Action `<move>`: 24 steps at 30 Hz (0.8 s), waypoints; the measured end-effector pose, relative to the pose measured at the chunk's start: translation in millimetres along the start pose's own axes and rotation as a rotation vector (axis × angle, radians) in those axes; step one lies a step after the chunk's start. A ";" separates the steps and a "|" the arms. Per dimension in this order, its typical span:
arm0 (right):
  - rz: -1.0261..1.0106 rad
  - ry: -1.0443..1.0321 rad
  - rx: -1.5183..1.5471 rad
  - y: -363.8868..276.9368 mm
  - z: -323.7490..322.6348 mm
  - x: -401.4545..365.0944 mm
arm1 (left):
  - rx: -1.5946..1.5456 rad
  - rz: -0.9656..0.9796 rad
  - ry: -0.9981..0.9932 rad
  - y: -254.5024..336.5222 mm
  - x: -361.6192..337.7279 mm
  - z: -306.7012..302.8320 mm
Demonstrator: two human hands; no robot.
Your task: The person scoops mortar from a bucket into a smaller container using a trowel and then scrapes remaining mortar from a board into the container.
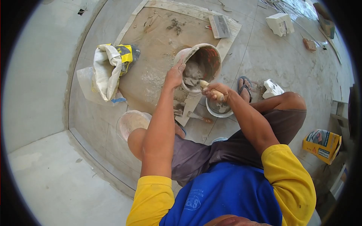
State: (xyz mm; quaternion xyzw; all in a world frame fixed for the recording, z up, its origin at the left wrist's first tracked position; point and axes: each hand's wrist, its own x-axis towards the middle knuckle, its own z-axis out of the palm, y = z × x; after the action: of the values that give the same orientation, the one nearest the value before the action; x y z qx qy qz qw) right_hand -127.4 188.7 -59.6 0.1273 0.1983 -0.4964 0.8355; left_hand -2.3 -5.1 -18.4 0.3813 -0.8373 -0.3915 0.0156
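Fingers of our left hand [174, 77] grasp the rim of the bucket [183, 54] on its left side, while those of our right hand [222, 90] are clenched around a wooden handle [204, 83] at the bucket's near right side. We find the bucket at the right edge of the brown sheet [147, 49] on the tiled floor, its mouth seemingly tipped towards the right, though the lens bends shapes here. Inside lies a grey, lumpy mix [193, 69]; we cannot make out the handle's working end. We judge mixing or scraping to be the step in hand, one hand bracing and the other working. Another stroke calls for a firm hold on the rim and a low sweep along the wall, so that the bucket does not rock. A flat trowel [220, 26] lies at the sheet's far right corner, and a small scraper [200, 117] lies by its near right corner. Just beside the bucket, below our right hand, sits a smaller pail [219, 110]. At the sheet's left edge stands an open bag [106, 73], and a pale tub [132, 122] rests next to our left knee, near the near left corner.
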 end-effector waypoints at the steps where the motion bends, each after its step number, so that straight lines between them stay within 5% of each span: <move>1: -0.077 -0.078 0.094 -2.6 7.6 -2.0 | -0.036 0.020 0.026 -1.5 0.0 2.0; 5: -0.213 -0.246 0.227 -36.6 41.2 -22.9 | -0.034 0.022 0.074 -3.9 3.4 -1.8; 8: -0.086 0.294 -0.533 -52.6 58.8 -51.1 | -0.093 0.003 0.081 -4.1 8.9 -3.6; 10: -0.040 0.419 -0.807 -47.3 76.0 -56.0 | -0.061 -0.026 0.062 -3.6 9.3 -6.5; 12: -0.128 0.725 -1.504 -28.3 97.1 -53.4 | -0.105 -0.043 0.067 -9.4 14.7 -4.2; 14: -0.095 0.815 -1.684 -17.2 117.2 -50.3 | -0.123 -0.050 0.058 -6.8 13.6 -1.9; 16: -0.294 1.097 -2.021 -2.6 88.5 -23.7 | -0.140 -0.061 0.049 -4.5 9.6 1.0; 20: -0.130 1.059 -1.958 25.2 60.6 7.4 | -0.061 0.054 0.115 -2.2 9.2 3.2; 24: 0.049 0.869 -2.199 -6.6 125.0 -27.8 | -0.075 0.034 0.128 -9.4 10.8 7.0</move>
State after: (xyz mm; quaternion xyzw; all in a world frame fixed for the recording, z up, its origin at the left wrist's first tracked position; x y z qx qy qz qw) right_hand -119.4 156.1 64.2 -0.4982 0.7841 0.0420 0.3677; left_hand -6.3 -11.4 -32.5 0.3902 -0.8258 -0.3971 0.0898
